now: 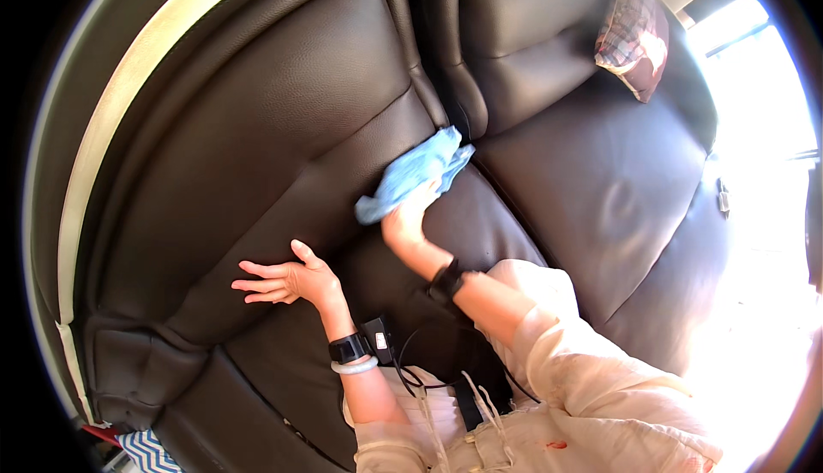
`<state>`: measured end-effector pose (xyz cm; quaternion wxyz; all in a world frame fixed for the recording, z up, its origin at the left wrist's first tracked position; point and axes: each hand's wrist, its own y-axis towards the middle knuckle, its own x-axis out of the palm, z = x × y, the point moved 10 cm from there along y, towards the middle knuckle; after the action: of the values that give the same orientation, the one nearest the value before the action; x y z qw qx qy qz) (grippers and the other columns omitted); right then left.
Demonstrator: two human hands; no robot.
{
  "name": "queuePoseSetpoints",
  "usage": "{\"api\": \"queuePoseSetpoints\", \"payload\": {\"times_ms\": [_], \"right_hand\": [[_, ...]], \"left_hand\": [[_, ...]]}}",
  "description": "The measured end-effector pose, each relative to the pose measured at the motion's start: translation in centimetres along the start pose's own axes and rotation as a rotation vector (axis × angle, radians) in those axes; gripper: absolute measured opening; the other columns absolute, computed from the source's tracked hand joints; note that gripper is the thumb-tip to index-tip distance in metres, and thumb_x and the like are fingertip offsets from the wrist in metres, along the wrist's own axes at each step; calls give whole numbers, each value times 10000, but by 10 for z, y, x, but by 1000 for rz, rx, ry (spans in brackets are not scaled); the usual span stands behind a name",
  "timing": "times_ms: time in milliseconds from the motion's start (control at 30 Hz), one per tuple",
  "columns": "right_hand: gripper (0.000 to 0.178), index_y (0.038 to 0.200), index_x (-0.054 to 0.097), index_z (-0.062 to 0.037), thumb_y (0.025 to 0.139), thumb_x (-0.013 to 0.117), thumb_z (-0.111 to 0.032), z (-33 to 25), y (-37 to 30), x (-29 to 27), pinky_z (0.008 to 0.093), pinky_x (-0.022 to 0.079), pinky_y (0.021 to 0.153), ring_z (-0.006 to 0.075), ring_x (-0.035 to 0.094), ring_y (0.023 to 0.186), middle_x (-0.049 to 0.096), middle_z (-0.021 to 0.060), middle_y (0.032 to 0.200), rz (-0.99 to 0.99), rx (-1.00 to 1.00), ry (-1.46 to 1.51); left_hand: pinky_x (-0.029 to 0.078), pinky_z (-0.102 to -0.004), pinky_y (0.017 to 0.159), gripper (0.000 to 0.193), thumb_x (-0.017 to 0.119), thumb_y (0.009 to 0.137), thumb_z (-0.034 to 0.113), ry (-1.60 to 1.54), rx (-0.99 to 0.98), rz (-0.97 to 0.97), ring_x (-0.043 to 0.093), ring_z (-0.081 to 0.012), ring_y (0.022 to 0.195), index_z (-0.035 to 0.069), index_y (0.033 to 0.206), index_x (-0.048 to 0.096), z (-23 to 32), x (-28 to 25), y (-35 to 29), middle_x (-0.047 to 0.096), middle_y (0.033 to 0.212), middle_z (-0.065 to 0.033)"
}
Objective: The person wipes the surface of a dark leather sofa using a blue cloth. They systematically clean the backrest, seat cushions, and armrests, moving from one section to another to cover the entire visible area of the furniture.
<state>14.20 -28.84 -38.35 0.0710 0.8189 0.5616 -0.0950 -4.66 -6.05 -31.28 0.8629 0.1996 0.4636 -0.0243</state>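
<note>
A dark brown leather sofa (257,130) is seen from above, filling most of the view. A light blue cloth (411,173) is pressed by the right hand (410,220) against the seam where the backrest meets the seat, near the gap between two cushions. The left hand (287,280) is laid flat on the backrest, fingers spread, to the left of the cloth and apart from it. Black bands are worn on both wrists. A plaid cushion (634,31) is propped at the far right corner.

Open seat cushion (600,190); plaid pillow (633,31) blocks corner.
</note>
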Motion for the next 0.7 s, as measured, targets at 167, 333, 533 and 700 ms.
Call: {"api": "queuePoseSetpoints", "payload": {"times_ms": [167, 333, 533, 700], "right_hand": [[529, 1312, 544, 64, 870, 570, -226, -58, -21, 35, 614, 303, 1006, 516, 389, 1250, 512, 296, 1325, -173, -483, -809], [455, 1237, 610, 12, 861, 586, -243, -67, 121, -1, 550, 356, 971, 385, 452, 1278, 571, 215, 1298, -44, -320, -500], [367, 1176, 606, -19, 894, 550, -247, -61, -57, 70, 600, 242, 1093, 345, 473, 1273, 556, 200, 1220, -433, -741, -1296], [242, 890, 727, -168, 796, 621, -364, -106, -126, 77, 502, 375, 789, 210, 614, 932, 663, 24, 943, -1080, -1054, -684]], "left_hand": [[224, -770, 1052, 1063, 446, 923, 747, 8, 68, 26, -73, -634, 1448, 93, 1610, -32, -3, -7, 6, -186, 1626, -298], [249, -807, 995, 1085, 454, 914, 756, -66, 55, -40, -133, -627, 1443, 81, 1605, -41, 11, 3, 0, -233, 1617, -284], [145, -815, 1029, 1113, 481, 899, 760, -138, 17, -37, -163, -623, 1439, 86, 1607, -50, 5, 0, 1, -235, 1623, -269], [122, -609, 1197, 1332, 811, 769, 580, -356, -139, 19, -107, -404, 1539, 123, 1607, -118, -19, 5, -2, -243, 1659, -108]]}}
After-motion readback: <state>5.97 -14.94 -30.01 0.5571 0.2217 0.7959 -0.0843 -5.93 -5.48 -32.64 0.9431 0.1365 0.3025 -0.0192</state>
